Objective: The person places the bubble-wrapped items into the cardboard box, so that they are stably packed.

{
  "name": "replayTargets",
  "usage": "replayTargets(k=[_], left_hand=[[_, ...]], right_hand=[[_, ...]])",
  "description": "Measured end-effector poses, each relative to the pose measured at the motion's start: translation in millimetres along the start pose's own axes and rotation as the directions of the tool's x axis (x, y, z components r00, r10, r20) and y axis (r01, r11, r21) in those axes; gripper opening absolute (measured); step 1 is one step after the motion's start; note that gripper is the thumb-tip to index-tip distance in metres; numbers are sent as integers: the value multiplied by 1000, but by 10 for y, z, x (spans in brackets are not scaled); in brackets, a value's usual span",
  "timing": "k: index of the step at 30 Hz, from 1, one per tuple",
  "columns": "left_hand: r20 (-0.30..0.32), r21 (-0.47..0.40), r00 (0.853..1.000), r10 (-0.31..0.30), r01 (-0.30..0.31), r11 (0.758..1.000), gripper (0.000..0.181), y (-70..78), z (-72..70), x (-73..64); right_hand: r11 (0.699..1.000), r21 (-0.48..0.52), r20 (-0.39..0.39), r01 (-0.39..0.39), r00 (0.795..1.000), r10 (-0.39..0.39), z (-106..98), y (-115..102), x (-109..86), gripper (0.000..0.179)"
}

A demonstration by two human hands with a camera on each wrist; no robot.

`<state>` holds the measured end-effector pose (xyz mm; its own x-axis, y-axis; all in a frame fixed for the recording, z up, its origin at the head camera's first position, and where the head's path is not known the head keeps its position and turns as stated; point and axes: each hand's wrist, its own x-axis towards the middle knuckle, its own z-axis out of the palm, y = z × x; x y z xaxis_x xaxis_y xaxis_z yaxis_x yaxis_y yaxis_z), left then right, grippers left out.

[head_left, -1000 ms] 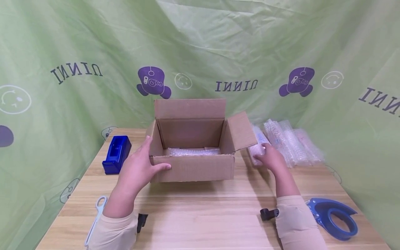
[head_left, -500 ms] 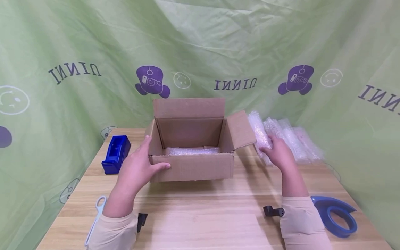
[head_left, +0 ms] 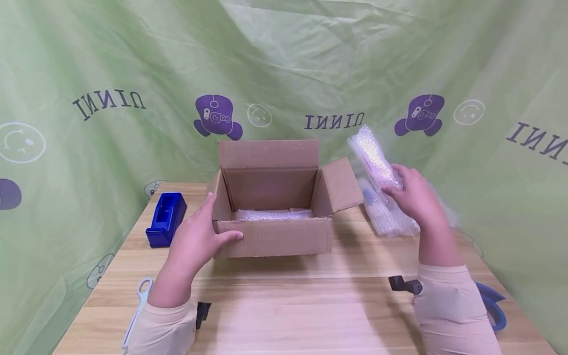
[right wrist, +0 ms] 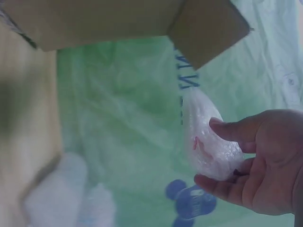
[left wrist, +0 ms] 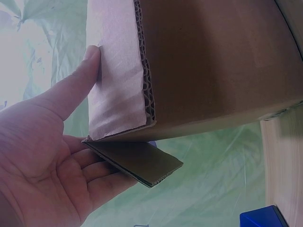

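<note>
An uncapped cardboard box (head_left: 272, 239) stands mid-table with its back and right flaps up. My left hand (head_left: 195, 239) grips its left front corner, thumb on the front panel; in the left wrist view the fingers lie behind a side flap (left wrist: 137, 161). Inside the box lies a bubble-wrapped piece (head_left: 275, 215). My right hand (head_left: 417, 199) holds a bubble-wrapped bundle (head_left: 372, 155) raised and tilted, right of the box. In the right wrist view the bundle (right wrist: 208, 137), with a red mark inside, sits between thumb and fingers.
More bubble-wrapped bundles (head_left: 386, 217) lie at the table's back right, partly behind my right arm. A blue tape dispenser (head_left: 166, 219) is left of the box, light-blue scissors (head_left: 138, 310) front left. A blue tape cutter (head_left: 494, 310) is half hidden by my right sleeve.
My right hand has gone from the bundles on the table to gripping one and lifting it up and to the right. My left hand stays on the box corner.
</note>
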<state>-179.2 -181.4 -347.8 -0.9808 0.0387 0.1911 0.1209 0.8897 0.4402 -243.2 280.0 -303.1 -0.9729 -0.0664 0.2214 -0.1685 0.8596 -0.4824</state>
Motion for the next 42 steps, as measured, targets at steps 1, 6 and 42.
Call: replayTargets(k=[1,6,42], left_hand=[[1,1,1000,0,0,1000,118,2,-1,3],[6,-4,1000,-6,6,1000,118,6,-8,1],[10,-17,1000,-20,20,1000,117,39,-16,-20]], right_hand=[[1000,-4,-5,16,1000,-16,-46,-29,20,70],[996,-23,-9,83,996,-83,-247,-203,114,68],[864,48,347,501,803,-485,73,-1313,873,59]])
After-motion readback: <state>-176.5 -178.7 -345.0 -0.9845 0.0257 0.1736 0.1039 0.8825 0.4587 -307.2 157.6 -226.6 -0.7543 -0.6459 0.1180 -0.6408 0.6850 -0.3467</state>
